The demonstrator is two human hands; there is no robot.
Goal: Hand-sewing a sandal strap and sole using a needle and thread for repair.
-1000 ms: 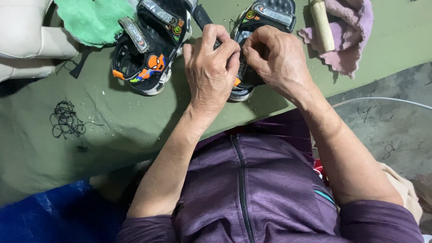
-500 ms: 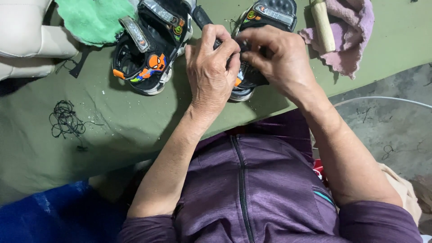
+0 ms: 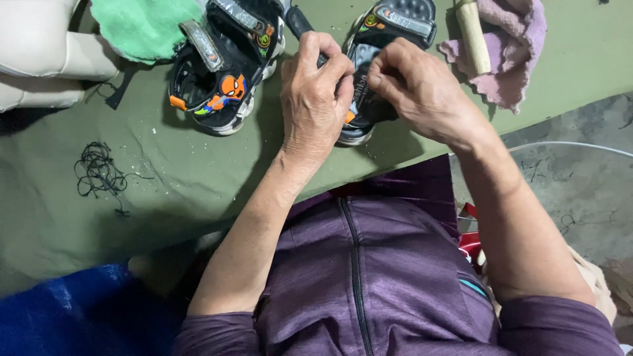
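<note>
Fingers pinching sandal, tool gripped

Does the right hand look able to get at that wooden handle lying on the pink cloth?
Probably yes. The right hand is busy on the black sandal, but the wooden handle lies just beyond it on the pink cloth, with nothing between.

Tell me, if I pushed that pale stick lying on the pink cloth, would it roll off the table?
The pale stick looks round like a dowel, so it could probably roll sideways. The crumpled pink cloth under it would likely slow or stop it. It looks stiff, so it probably would not bend when picked up.
</note>
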